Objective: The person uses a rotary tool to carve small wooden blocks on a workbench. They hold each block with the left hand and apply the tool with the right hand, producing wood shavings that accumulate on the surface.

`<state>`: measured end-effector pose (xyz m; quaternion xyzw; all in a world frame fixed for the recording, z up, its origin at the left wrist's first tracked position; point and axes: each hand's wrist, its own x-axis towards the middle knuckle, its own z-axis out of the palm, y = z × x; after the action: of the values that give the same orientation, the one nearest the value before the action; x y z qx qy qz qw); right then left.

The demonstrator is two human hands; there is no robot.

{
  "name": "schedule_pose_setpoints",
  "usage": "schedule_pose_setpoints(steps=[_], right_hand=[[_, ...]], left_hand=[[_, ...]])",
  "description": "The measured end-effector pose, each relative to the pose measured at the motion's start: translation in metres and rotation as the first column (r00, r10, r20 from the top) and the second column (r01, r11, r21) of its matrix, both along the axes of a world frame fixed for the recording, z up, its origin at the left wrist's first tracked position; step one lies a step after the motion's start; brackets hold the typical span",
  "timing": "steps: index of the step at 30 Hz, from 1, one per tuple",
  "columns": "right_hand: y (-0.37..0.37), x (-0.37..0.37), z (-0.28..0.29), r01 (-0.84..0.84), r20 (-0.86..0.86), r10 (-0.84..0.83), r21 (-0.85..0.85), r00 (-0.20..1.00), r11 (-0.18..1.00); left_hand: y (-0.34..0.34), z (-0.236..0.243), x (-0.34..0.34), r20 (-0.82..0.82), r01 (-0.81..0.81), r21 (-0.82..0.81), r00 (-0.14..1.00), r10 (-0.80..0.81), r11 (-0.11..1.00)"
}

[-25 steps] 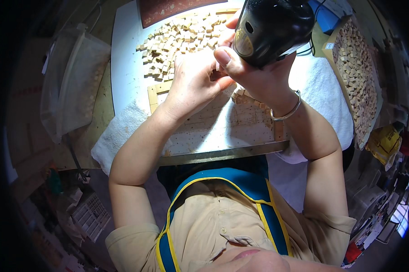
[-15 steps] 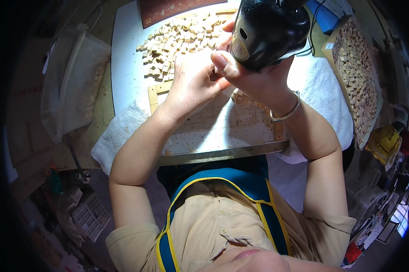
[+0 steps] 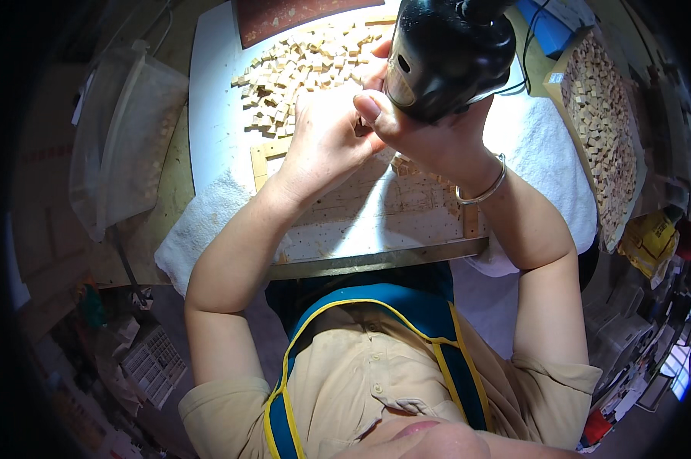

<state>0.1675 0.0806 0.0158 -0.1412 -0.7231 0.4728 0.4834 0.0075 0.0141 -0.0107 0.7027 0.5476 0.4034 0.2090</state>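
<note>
My left hand (image 3: 326, 136) and my right hand (image 3: 437, 141) meet above a shallow wooden-edged tray (image 3: 260, 162). The left fingers are bent inward toward the right hand. On the right, the thumb is bent across toward them, and a metal bangle (image 3: 489, 187) circles the wrist. Whatever sits between the fingertips is hidden. A black lamp head (image 3: 449, 65) hangs over the hands and covers part of the right fingers. Several small wooden cubes (image 3: 404, 164) show in the tray below my right hand. Beyond the left hand lies a loose pile of pale wooden cubes (image 3: 315, 67).
At the right is a wooden box (image 3: 557, 83) full of cubes, with a blue container (image 3: 546, 29) behind it. A translucent plastic bin (image 3: 123, 138) stands at the left. White towels (image 3: 208, 218) lie by both forearms. A reddish-brown board (image 3: 284, 17) lies at the far edge.
The black lamp head appears slightly farther left. My right thumb has shifted a little to the left and down; my left hand stays almost in place.
</note>
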Motion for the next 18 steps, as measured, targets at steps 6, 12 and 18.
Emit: schedule_pose_setpoints(steps=[6,12,18], right_hand=[[-0.0008,0.0005,0.0008,-0.039,0.004,0.04,-0.067,0.999,0.997],[-0.0024,0.0008,0.0006,-0.025,0.007,0.026,-0.086,1.0,0.996],[0.0009,-0.0009,-0.0003,-0.018,-0.017,0.018,0.01,1.0,1.0]], left_hand=[[-0.0019,0.0045,0.0016,0.037,-0.013,-0.036,0.999,0.014,0.999],[-0.0023,0.004,0.0019,0.03,-0.014,-0.03,0.999,0.015,0.999],[-0.0018,0.0013,0.0007,-0.003,-0.017,-0.049,1.0,0.017,0.999]])
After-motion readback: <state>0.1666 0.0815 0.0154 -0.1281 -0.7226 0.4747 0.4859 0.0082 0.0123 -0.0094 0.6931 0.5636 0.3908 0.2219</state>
